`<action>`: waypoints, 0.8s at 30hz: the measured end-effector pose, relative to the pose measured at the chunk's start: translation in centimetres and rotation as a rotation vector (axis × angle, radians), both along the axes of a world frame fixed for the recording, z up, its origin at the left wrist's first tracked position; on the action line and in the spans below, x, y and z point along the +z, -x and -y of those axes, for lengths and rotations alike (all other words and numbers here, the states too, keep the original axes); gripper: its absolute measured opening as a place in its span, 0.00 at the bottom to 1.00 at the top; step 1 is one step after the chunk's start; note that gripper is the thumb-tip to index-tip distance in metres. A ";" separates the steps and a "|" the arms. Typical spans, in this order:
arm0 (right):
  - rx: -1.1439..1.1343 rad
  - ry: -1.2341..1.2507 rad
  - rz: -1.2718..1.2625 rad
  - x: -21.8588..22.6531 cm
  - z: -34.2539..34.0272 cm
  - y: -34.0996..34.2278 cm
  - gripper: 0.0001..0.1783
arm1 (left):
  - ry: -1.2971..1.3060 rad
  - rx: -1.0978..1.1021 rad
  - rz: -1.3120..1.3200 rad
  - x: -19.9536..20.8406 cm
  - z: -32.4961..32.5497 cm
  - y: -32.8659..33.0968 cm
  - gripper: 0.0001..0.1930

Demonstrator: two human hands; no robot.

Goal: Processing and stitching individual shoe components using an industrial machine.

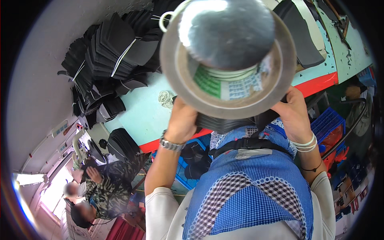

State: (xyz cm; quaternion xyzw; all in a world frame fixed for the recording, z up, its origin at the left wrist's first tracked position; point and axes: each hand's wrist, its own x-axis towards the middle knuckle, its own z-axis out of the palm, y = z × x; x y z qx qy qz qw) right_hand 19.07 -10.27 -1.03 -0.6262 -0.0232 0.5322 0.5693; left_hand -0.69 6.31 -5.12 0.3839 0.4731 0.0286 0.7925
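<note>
A stack of black foam-like sheets (228,124) is held level just in front of my body, at the table's near edge. My left hand (182,120), with a metal watch on its wrist, is closed on the stack's left end. My right hand (295,116) grips the right end, its thumb toward the middle and pale bands round its wrist. A large round lamp (170,76) with a silvery bulb hangs over the stack and hides most of it, along with some of my fingertips.
Tied bundles of black sheets (116,48) pile up at the table's far left. A coil of pale bands (165,99) lies near my left hand. More black pieces (300,32) are at the far right. Blue crates (328,124) stand below. Other people (108,192) work at left.
</note>
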 end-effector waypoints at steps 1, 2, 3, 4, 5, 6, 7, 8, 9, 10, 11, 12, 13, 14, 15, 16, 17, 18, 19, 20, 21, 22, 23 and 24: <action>-0.010 0.006 0.004 -0.4 0.1 0.2 0.17 | 0.146 0.059 0.034 1.3 -0.8 0.0 0.13; 0.007 0.011 0.033 -0.8 -0.1 0.4 0.17 | 0.286 0.129 0.067 2.1 -1.3 0.1 0.13; 0.023 0.015 0.063 -1.0 -0.2 0.5 0.18 | 0.208 0.064 0.071 1.4 -1.3 0.4 0.13; 0.025 0.014 0.066 -0.8 0.0 0.2 0.18 | 0.207 0.065 0.075 1.2 -1.0 -0.1 0.13; 0.006 0.020 0.058 -0.5 0.3 0.1 0.18 | 0.146 0.018 0.049 1.1 -0.5 -0.6 0.13; -0.013 0.026 0.049 -0.2 0.4 -0.1 0.18 | 0.086 -0.029 0.022 1.0 -0.4 -0.9 0.13; -0.025 -0.003 0.019 0.3 0.3 -0.3 0.18 | 0.106 -0.097 -0.016 -0.2 -0.6 -0.3 0.14; -0.032 -0.001 0.022 0.3 0.3 -0.2 0.18 | 0.108 -0.104 -0.013 -0.1 -0.5 -0.3 0.14; -0.019 0.006 0.031 0.3 0.2 -0.1 0.18 | 0.114 -0.027 0.002 0.2 -0.3 -0.2 0.13; -0.006 0.013 0.039 0.2 0.1 0.0 0.18 | 0.121 0.051 0.017 0.7 -0.2 -0.1 0.12; -0.008 -0.012 0.005 -0.2 -0.1 0.1 0.18 | 0.231 0.172 0.092 2.5 -0.5 -0.6 0.13; -0.012 -0.009 0.008 -0.2 -0.1 0.2 0.18 | 0.234 0.169 0.095 2.3 -0.8 -0.5 0.13; -0.011 0.006 0.026 -0.1 -0.1 0.2 0.18 | 0.239 0.109 0.061 1.8 -1.1 -0.3 0.14; -0.001 0.014 0.039 0.0 -0.2 0.4 0.18 | 0.235 0.060 0.023 1.5 -1.4 0.0 0.14; 0.006 0.010 0.036 0.2 -0.2 0.3 0.18 | 0.189 0.066 0.044 1.1 -1.1 -0.6 0.13; -0.019 0.007 0.054 0.5 0.0 0.1 0.18 | 0.184 0.074 0.042 1.1 -0.9 -1.0 0.13; -0.049 0.006 0.073 0.6 0.1 -0.1 0.18 | 0.121 -0.008 0.009 1.2 -0.7 -1.5 0.13; -0.047 0.004 0.070 0.5 0.1 -0.1 0.18 | 0.059 -0.089 -0.025 1.3 -0.6 -1.7 0.12; -0.045 -0.001 0.075 0.4 0.1 -0.1 0.18 | 0.064 -0.060 0.009 1.0 -0.4 -1.2 0.11; -0.049 -0.002 0.081 0.2 0.3 0.0 0.18 | 0.067 -0.063 0.007 1.1 -0.2 -1.0 0.11; -0.053 0.002 0.079 0.2 0.4 0.0 0.18 | 0.040 -0.044 0.003 1.3 0.0 -0.8 0.12; -0.055 0.011 0.078 0.1 0.5 -0.1 0.18 | 0.012 -0.025 -0.001 1.5 0.1 -0.6 0.12; -0.057 0.019 0.079 0.1 0.5 -0.2 0.18 | 0.014 -0.028 -0.002 2.1 -0.1 -0.6 0.12; -0.061 0.021 0.078 -0.1 0.5 -0.2 0.18 | 0.102 0.011 0.037 2.9 -0.4 -0.7 0.15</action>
